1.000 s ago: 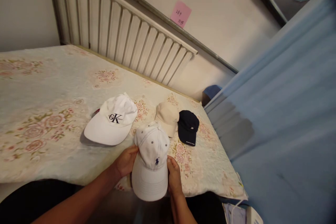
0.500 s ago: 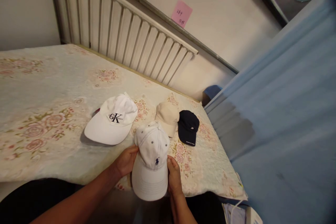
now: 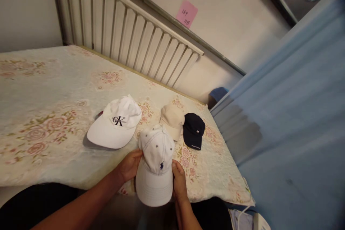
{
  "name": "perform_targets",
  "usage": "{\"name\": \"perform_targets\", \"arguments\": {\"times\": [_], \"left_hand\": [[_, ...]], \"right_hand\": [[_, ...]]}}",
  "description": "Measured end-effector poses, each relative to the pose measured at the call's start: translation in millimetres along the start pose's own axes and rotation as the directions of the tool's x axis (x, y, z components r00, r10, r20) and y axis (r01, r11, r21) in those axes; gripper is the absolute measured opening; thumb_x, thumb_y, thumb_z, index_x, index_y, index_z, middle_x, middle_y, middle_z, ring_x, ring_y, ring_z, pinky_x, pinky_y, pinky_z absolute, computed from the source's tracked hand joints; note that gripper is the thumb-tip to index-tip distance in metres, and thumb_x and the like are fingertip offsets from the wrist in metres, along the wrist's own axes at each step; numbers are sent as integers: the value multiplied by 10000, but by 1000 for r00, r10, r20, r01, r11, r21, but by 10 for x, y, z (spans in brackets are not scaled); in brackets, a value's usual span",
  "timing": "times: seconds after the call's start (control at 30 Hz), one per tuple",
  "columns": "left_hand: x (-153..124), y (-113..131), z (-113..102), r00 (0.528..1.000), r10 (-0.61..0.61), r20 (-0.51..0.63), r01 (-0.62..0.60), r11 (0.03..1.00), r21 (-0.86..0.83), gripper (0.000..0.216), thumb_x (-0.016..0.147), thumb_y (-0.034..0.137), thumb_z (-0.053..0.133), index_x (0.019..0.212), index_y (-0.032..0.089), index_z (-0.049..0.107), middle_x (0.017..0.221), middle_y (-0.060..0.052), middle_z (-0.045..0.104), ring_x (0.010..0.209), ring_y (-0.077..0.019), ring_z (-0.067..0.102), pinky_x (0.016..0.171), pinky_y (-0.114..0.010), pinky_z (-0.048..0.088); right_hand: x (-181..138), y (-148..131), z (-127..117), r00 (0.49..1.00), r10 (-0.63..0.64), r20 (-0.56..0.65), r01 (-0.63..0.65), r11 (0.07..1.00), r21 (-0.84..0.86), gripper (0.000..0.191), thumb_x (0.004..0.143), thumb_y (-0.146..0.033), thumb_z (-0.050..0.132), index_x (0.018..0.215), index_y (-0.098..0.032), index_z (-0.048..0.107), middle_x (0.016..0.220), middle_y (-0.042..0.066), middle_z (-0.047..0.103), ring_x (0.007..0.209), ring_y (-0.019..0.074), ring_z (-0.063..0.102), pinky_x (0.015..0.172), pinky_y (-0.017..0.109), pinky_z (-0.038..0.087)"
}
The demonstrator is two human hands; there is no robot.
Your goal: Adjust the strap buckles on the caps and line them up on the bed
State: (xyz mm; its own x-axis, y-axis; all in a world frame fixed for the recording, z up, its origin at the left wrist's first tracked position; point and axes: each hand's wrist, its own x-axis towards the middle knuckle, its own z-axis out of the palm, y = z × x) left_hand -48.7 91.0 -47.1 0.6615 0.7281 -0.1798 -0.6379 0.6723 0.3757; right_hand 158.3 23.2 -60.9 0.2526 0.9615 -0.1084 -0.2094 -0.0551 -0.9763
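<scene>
A white cap with a small blue horse logo is held over the near edge of the bed, brim toward me. My left hand grips its left side and my right hand grips its right side, thumbs on top. Behind it on the bed lie a white cap with black letters, a beige cap and a navy cap, the last two touching.
The caps rest on a bed with a floral cover. A slatted headboard leans at the wall, with a pink sticky note above. A blue curtain hangs at the right. Papers lie low right.
</scene>
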Motion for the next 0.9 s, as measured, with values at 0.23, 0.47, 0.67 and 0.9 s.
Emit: {"name": "perform_targets", "arguments": {"times": [0.23,0.47,0.67,0.9], "left_hand": [[-4,0,-3,999,20,-35,-19,1000,21,251,844,175,531,997,79,705,892,-140,745,962,-295,668,916,-408,457],[-20,5,42,996,75,-56,-72,996,54,214,816,125,571,977,109,710,891,-117,747,950,-288,673,892,-404,478],[-2,22,1,998,57,-28,-57,998,6,272,832,150,554,1065,101,685,939,-128,743,968,-290,668,920,-414,459],[-15,57,26,999,-10,37,13,996,-84,424,891,282,483,1254,84,578,1016,-136,729,1019,-297,650,965,-423,423]], "right_hand": [[-7,-9,5,1000,10,-3,-10,1000,11,263,803,-418,616,931,-202,694,843,34,726,791,196,637,757,313,482],[-1,11,-12,1000,6,-6,-5,1000,11,274,806,-409,619,961,-195,690,864,36,726,800,190,635,762,308,477],[-16,-6,-9,1000,12,8,-12,1000,9,285,811,-422,609,965,-196,690,865,40,727,771,186,632,728,299,478],[-8,3,-13,1000,11,0,-11,1000,12,290,812,-415,616,966,-178,681,834,29,723,745,170,626,709,282,474]]}}
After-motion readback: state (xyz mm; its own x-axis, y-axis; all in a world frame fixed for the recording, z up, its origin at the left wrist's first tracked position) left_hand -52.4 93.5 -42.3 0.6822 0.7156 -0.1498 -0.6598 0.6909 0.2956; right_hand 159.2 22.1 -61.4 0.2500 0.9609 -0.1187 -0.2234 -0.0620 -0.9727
